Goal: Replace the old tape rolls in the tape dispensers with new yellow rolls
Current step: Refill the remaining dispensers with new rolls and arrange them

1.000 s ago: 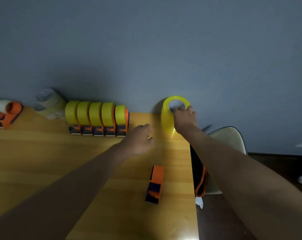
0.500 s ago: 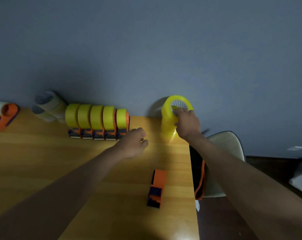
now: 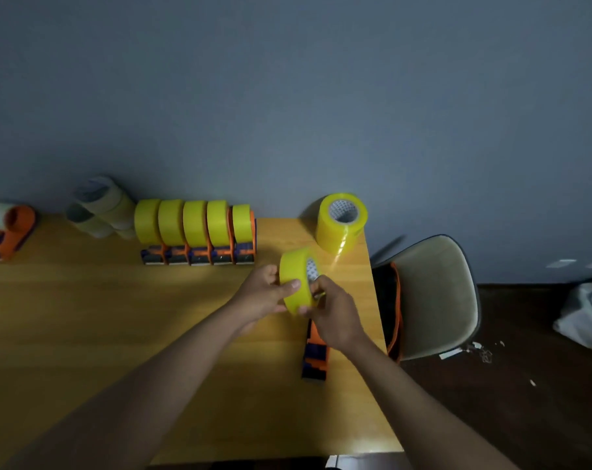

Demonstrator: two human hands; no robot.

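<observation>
Wooden table (image 3: 84, 334) holding row of five loaded dispensers (image 3: 199, 232) at wall, yellow stack (image 3: 341, 222) at far corner, empty dispenser (image 3: 315, 354) flat near edge awaiting new yellow roll (image 3: 296, 279) gripped above it between curled left hand (image 3: 264, 293) and right hand (image 3: 335, 313), probably for loading.

Bare table (image 3: 84, 334) left of hands; dispenser row (image 3: 196, 232) along wall.

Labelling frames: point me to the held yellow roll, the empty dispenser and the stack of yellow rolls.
held yellow roll (image 3: 293, 278), head view, outer band
empty dispenser (image 3: 315, 359), head view, body
stack of yellow rolls (image 3: 338, 232), head view, side wall
</observation>
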